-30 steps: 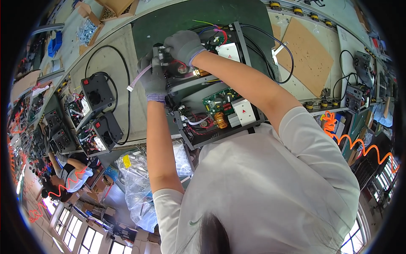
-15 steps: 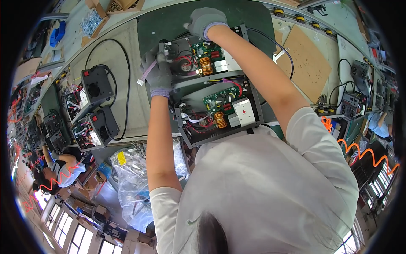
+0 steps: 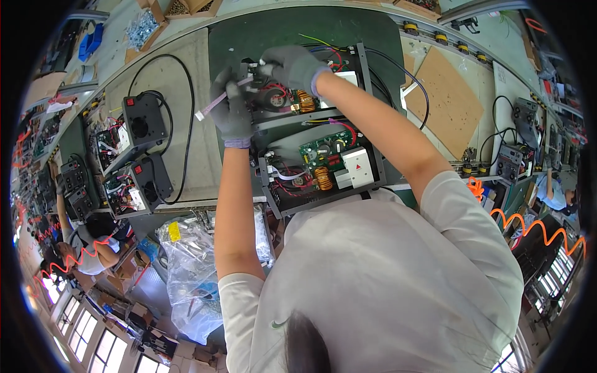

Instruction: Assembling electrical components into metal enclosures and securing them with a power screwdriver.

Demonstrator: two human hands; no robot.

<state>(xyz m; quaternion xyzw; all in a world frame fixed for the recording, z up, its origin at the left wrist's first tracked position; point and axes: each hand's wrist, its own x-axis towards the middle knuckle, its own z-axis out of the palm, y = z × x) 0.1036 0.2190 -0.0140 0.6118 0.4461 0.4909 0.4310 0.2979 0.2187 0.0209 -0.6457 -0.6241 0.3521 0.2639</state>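
Observation:
My left hand [image 3: 234, 115], in a grey glove, is closed on a pinkish-white flat cable [image 3: 217, 101] at the left side of the far open device. The cable's white connector [image 3: 199, 115] sticks out to the left of the hand. My right hand [image 3: 293, 66], also gloved, is over the far device [image 3: 306, 101], fingertips pinched close to the left hand; what they hold is too small to make out. Copper coil, fan and red wires show inside that device. A second open device [image 3: 323, 165] stands nearer to me, with a green circuit board and a white plate bearing a red triangle.
Two black-cased devices [image 3: 142, 124] with power cords stand at the left. Brown board [image 3: 446, 102] lies at the right, beside a black cable [image 3: 418, 81]. Beyond are a box of small metal parts [image 3: 142, 30] and a blue bin [image 3: 91, 41]. Other people work at both sides.
My right hand has come back from beyond the far device toward my left hand, and its fingers have closed. The left hand keeps the flat cable, its connector end swung slightly.

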